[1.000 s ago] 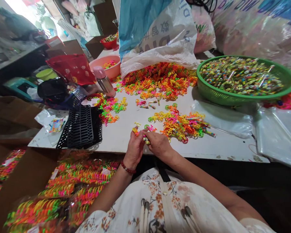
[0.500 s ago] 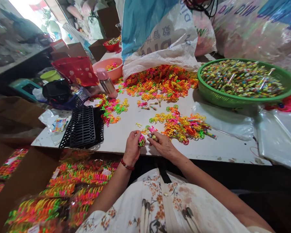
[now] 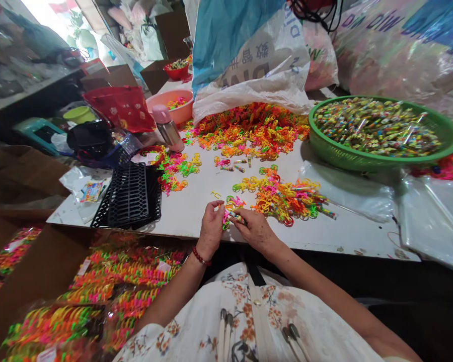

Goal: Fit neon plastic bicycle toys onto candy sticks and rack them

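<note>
**A crowded workroom, lit from the far left**

A white worktop [image 3: 196, 206], scuffed and chipped along its near edge, fills the middle of the view. Daylight comes in through an opening [image 3: 47, 7] at the far left corner, washed out to white. It falls across a grey side counter [image 3: 18, 93] just below. A teal stool [image 3: 35, 131] stands low beside that counter. Brown cardboard boxes [image 3: 111, 75] are stacked further back. Big woven and clear plastic sacks [image 3: 381, 45] wall off the far side and the right. Below the worktop's near edge, on the right, everything lies in dark shadow.
</note>
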Motion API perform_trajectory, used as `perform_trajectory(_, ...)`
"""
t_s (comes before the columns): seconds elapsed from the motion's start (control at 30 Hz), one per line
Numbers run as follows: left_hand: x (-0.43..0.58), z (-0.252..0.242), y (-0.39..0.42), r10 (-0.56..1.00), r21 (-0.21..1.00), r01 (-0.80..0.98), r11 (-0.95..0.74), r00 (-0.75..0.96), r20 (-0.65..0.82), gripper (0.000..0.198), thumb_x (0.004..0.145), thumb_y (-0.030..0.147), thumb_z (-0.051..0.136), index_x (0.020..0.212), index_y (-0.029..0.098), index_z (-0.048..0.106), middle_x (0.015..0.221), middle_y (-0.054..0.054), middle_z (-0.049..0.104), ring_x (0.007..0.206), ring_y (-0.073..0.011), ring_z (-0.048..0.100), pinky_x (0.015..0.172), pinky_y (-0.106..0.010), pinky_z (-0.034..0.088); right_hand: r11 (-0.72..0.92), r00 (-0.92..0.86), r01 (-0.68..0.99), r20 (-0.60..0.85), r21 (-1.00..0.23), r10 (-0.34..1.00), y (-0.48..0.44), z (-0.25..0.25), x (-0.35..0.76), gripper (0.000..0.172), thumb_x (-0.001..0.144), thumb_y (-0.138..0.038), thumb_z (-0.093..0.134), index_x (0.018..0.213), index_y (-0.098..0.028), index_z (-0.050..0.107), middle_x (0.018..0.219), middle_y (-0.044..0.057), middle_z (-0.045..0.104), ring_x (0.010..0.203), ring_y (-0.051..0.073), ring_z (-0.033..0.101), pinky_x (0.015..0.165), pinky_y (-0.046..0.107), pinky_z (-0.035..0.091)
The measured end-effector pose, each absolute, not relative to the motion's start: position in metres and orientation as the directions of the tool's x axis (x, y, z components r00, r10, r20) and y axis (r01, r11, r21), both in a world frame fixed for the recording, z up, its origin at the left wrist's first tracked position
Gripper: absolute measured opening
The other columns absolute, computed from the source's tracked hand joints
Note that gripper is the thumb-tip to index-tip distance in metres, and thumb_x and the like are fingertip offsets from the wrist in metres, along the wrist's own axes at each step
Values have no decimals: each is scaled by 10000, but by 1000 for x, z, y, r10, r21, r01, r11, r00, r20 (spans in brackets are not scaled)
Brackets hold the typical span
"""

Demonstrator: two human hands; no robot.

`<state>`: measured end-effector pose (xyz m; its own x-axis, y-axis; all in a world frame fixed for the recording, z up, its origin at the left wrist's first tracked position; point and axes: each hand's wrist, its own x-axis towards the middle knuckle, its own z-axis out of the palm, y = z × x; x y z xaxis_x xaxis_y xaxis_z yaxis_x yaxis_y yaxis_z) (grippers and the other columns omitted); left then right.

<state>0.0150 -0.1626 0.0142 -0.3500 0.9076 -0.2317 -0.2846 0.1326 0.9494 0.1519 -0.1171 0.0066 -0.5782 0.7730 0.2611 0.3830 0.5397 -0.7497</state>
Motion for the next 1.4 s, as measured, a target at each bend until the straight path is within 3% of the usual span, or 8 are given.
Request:
perform_trajectory(0.3, 6, 7, -162, 885, 987, 111, 119, -462, -55, 251, 875, 441, 584, 965, 210, 623, 717, 15, 604, 630, -121, 515, 614, -226, 394, 698, -634, 436, 356, -568, 686, -122, 0, 154, 265, 855, -105, 492, 1086, -164, 609, 949, 104, 706, 881, 209, 649, 782, 309, 495)
perform_trajectory(0.5, 5, 9, -163, 877, 973, 138, 186, -470, -101, 198, 879, 393, 585, 860, 204, 641, 724, 8, 615, 682, -138, 524, 668, -238, 393, 803, -704, 480, 392, -354, 593, -133, 8, 154, 212, 900, -90, 408, 1011, -131, 584, 799, 94, 658, 731, 198, 595, 636, 283, 430)
perform_trajectory(0.83, 16, -1, -162, 865, 958, 179, 223, -489, -109, 193, 861, 389, 597, 841, 198, 620, 706, 11, 590, 673, -148, 507, 651, -253, 375, 796, -730, 535, 318, -284, 605, -146, 7, 155, 164, 813, -50, 482, 896, -151, 581, 783, 81, 632, 704, 196, 568, 586, 282, 373)
perform_trajectory(1.03, 13, -2, -158, 911, 982, -2, 189, -372, -177, 361, 934, 524, 414, 1035, 215, 571, 667, 23, 547, 532, -126, 432, 544, -247, 351, 734, -630, 593, 376, -332, 679, -125, 19, 184, 259, 890, -106, 438, 1075, -157, 613, 886, 91, 681, 788, 196, 625, 684, 281, 475)
perform_trajectory(1.13, 4, -2, -146, 919, 973, 225, 59, -392, 35, 250, 912, 380, 496, 1100, 230, 566, 732, 2, 571, 614, -153, 485, 676, -282, 412, 551, -379, 760, 453, -345, 807, -95, 36, 216, 314, 916, -196, 453, 1193, -172, 601, 1110, 133, 652, 937, 234, 630, 773, 325, 513)
perform_trajectory(1.23, -3, -6, -125, 932, 838, 526, -146, -211, 295, 250, 819, 222, 593, 1067, 221, 629, 970, -76, 616, 940, -233, 533, 952, -371, 371, 403, -241, 857, 442, -320, 864, -72, 48, 239, 387, 889, -283, 505, 1244, -154, 587, 1258, 175, 560, 1007, 292, 599, 765, 386, 521)
perform_trajectory(1.3, -3, -11, -109, 939, 737, 635, -230, -55, 340, 258, 799, 195, 600, 1053, 207, 648, 1072, -113, 609, 1059, -273, 493, 1016, -416, 325, 404, -226, 828, 427, -390, 875, -68, 48, 240, 371, 888, -312, 511, 1207, -147, 604, 1212, 177, 573, 1009, 291, 591, 786, 394, 512)
perform_trajectory(1.4, -3, -17, -92, 951, 657, 707, -264, 77, 300, 104, 788, 204, 616, 876, 189, 668, 973, -116, 623, 991, -272, 500, 965, -421, 359, 396, -248, 665, 313, -633, 917, -80, 36, 222, 283, 891, -399, 537, 1018, -168, 639, 957, 107, 636, 865, 228, 604, 763, 345, 496)
